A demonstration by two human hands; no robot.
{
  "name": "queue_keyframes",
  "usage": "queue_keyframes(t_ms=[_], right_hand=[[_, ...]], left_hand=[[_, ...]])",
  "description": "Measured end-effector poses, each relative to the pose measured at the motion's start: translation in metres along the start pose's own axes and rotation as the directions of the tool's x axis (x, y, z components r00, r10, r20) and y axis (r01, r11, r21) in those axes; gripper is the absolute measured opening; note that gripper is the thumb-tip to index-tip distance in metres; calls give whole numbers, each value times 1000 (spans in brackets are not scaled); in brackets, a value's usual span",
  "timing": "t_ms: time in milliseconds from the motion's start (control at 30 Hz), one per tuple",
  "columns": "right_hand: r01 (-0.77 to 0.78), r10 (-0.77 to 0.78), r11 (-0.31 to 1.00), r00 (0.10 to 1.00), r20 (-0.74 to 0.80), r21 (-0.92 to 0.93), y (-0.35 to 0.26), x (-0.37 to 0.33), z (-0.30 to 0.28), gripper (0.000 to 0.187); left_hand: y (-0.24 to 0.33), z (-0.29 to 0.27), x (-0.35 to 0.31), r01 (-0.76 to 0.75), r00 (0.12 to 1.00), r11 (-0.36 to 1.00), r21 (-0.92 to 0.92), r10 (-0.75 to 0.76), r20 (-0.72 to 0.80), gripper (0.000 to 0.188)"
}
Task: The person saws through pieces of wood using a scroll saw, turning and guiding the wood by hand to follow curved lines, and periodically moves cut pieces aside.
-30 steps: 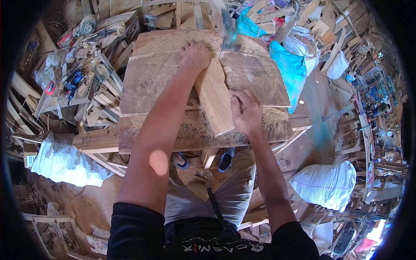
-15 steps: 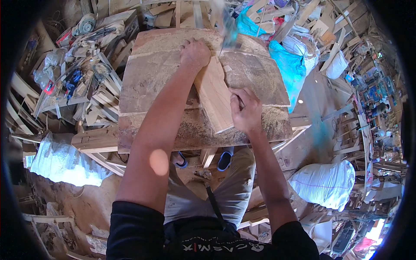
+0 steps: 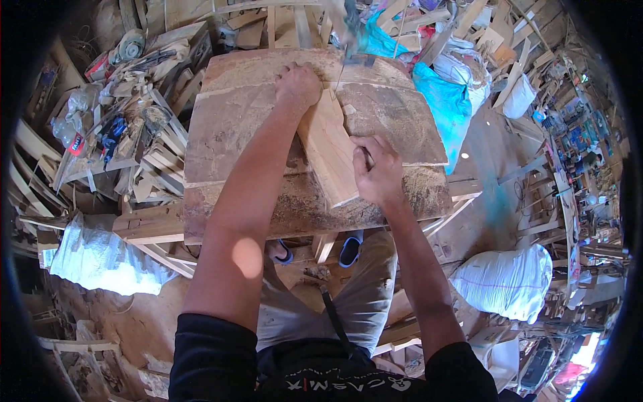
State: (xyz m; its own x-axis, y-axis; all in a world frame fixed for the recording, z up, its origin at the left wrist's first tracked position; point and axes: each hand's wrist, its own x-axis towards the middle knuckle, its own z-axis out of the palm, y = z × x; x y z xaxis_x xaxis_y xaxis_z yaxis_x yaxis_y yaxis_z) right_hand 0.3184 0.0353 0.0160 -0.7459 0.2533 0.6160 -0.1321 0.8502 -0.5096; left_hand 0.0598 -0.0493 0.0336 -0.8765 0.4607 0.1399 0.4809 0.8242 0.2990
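Note:
A pale wooden board (image 3: 328,151) lies lengthwise on a worn, sawdust-covered worktable (image 3: 228,134), its right edge cut in a wavy line. My left hand (image 3: 299,85) rests at the board's far left side, fingers curled over it and partly hidden. My right hand (image 3: 378,167) is closed on the right edge near the board's closer end, thumb and fingers pinching it. At the board's far end stands a thin upright saw blade (image 3: 339,79), below a blurred machine part (image 3: 349,33).
Wood offcuts (image 3: 161,154) pile up left of the table. A turquoise bag (image 3: 439,100) hangs by its right side. White sacks (image 3: 506,281) sit on the floor to the right and left. Lumber scraps and shelves crowd the far right.
The view has shifted slightly. Both hands keep their hold on the board, which stays at the blade with hardly any visible movement.

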Motion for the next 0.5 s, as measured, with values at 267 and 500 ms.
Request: queue_keyframes(t_ms=[267, 500], right_hand=[[2, -1, 1000, 1000, 19, -24, -2, 2, -1, 20], [-8, 9, 1000, 1000, 30, -20, -2, 4, -1, 19]], left_hand=[[0, 1, 4, 2, 1000, 1000, -7, -2, -14, 49], [-2, 0, 5, 1, 1000, 1000, -23, -1, -7, 48]])
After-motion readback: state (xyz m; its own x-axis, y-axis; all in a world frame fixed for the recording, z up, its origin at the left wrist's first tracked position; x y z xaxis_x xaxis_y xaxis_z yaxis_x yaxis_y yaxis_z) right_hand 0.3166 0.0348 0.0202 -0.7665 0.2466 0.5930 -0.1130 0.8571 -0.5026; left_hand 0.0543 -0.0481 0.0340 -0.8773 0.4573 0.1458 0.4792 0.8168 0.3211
